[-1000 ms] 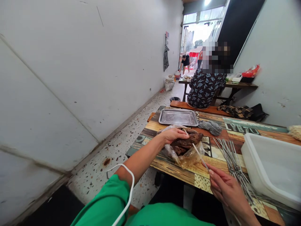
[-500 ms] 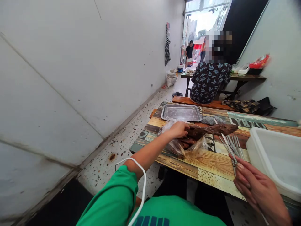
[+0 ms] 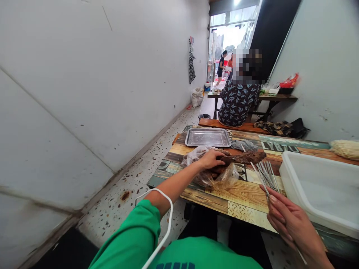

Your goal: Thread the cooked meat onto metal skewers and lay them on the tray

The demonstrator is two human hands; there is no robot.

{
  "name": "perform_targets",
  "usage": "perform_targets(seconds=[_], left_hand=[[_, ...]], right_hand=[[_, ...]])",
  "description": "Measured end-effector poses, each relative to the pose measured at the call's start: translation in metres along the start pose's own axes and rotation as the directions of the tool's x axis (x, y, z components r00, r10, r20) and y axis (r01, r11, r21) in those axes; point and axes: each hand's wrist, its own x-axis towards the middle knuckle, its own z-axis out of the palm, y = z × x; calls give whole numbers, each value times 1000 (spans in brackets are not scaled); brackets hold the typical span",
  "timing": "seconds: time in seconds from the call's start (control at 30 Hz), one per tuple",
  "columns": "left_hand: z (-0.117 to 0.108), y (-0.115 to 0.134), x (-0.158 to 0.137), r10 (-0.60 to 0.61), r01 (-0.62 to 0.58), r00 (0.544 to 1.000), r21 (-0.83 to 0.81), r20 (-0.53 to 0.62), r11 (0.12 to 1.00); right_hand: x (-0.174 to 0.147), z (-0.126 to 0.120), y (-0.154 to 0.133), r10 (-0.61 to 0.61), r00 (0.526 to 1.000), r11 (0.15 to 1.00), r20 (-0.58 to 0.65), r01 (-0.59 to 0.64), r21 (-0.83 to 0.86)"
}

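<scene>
Currently our left hand [image 3: 211, 160] is clamped on a strip of dark meat [image 3: 245, 157], held over an open plastic bag [image 3: 229, 178] on the counter [image 3: 207, 196]. Apart from it, our right hand [image 3: 291, 217] grips a metal skewer [image 3: 260, 182]. Its tip shows past the meat's far edge, but we cannot tell whether it goes through or behind. More skewers [image 3: 270, 176] lie beside a white tub [image 3: 294, 186].

Brown meat strip [image 3: 238, 158] (roughly level), slanted skewer [image 3: 255, 171] crossing it
</scene>
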Motion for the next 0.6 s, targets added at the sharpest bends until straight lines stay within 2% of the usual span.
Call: perform_targets(seconds=[0.1,0.2,0.27,0.33,0.43,0.53,0.6], left_hand=[[2,4,1,65,-65,998,16,2,998],[5,9,2,119,-121,992,-55,-41,991],[5,10,4,97,-111,991,-162,-94,981],[2,10,6,22,-71,988,-319,-154,945],[-8,9,13,-114,-26,976,-614,-188,789],[-18,7,18,-245,32,963,-851,-114,524],[-21,7,19,-315,83,948,-926,-41,369]], right_hand=[[-3,-1,0,18,1000,1000,13,-18,1],[-7,-3,0,3,1000,1000,2,-3,12],[-9,-6,0,3,1000,1000,-14,-3,21],[-10,-10,1,22,999,999,-31,-21,36],[-11,-14,3,70,996,997,-52,-67,48],[-11,-12,5,96,994,995,-59,-94,30],[-9,-8,9,87,995,996,-49,-86,8]])
